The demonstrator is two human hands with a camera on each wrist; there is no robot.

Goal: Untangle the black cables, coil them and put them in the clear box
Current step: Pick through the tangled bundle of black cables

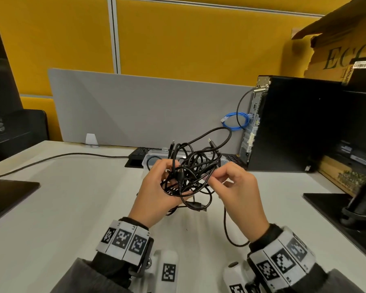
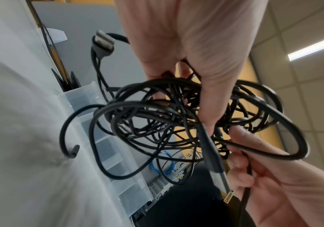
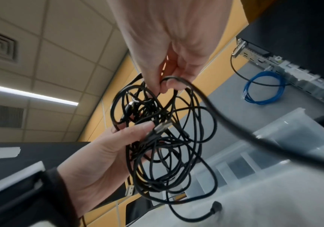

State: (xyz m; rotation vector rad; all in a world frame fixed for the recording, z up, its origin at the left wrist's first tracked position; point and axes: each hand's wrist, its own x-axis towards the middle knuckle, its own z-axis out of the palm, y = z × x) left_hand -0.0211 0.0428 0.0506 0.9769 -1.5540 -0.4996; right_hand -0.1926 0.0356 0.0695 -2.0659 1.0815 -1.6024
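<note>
My left hand point(image 1: 156, 193) cradles the tangled black cables point(image 1: 190, 172) (mid-frame, above the counter point(image 1: 72, 208)); my right hand point(image 1: 239, 193) fingers pinch one strand.

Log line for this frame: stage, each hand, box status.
stage: untangling | left hand: holds black cables tangle above desk | right hand: pinches one strand | clear box: behind tangle, contents unclear

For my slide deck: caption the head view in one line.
Left hand holds a knotted bundle of black cables above the white desk while right hand pinches one strand.
</note>
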